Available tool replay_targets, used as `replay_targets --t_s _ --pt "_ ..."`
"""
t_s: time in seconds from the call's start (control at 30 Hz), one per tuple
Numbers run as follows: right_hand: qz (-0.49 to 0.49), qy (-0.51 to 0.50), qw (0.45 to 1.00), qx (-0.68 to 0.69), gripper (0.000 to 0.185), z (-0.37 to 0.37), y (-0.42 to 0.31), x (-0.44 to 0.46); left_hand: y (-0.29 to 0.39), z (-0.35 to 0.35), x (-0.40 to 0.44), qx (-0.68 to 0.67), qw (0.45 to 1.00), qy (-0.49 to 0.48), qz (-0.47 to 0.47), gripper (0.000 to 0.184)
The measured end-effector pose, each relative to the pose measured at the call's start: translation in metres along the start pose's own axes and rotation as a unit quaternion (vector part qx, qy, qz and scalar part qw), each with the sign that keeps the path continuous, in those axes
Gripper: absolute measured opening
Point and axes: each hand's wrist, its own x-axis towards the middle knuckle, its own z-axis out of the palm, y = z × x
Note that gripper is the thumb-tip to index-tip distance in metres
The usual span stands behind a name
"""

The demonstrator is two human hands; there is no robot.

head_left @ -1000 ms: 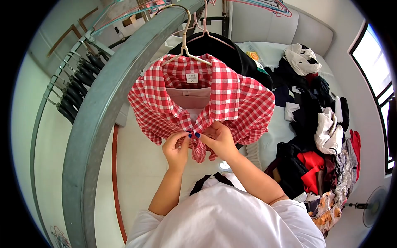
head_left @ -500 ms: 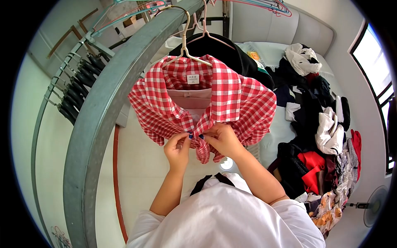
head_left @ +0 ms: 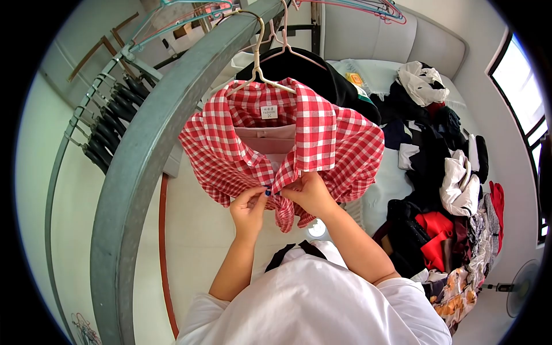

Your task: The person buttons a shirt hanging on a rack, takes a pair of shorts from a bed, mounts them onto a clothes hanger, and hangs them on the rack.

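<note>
A red and white checked shirt (head_left: 316, 129) hangs in front of me on a cream hanger (head_left: 257, 57), its collar spread and a small white label (head_left: 269, 112) showing inside the neck. Pinched fingers of my left hand (head_left: 248, 210) hold one front edge below the collar. My right hand (head_left: 310, 194) grips the opposite front edge close beside it, with its fingertips partly hidden by the cloth. Both hands nearly meet at the shirt's middle. Below them the hem is gathered in a knot (head_left: 284, 214). Whether a button sits between the fingers I cannot make out.
A thick grey metal beam (head_left: 123, 190) curves past on the left. Black hangers (head_left: 109, 123) hang on a rack behind it. Dark clothing (head_left: 299, 72) hangs behind the shirt. On the right, a bed (head_left: 379, 172) carries heaped clothes (head_left: 428, 155), and a fan (head_left: 522, 287) stands near the wall.
My right hand's fingertips have turned further in behind the shirt's front edge, hiding the thumbnail. Otherwise both hands stay at the same spot, and the view shifts very slightly.
</note>
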Motion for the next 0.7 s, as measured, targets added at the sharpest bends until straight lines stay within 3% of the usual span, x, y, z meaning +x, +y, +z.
replay_targets --t_s 0.23,0.33,0.4,0.7 --pt "-0.027 0.028 0.999 0.032 0.022 0.009 -0.017 -0.01 0.001 0.001 -0.003 -0.029 0.999 -0.011 -0.012 0.016" --pt "0.014 0.026 0.998 -0.064 0.022 0.014 -0.032 -0.015 0.002 0.001 -0.003 -0.032 0.999 -0.024 -0.006 0.016" --pt "-0.127 0.061 0.982 -0.127 0.021 0.02 -0.024 -0.015 0.005 0.003 -0.003 -0.072 0.997 -0.021 -0.008 0.015" --pt "-0.202 0.085 0.958 -0.186 0.025 0.021 -0.024 -0.02 0.006 0.002 0.005 -0.061 0.997 -0.002 -0.05 0.008"
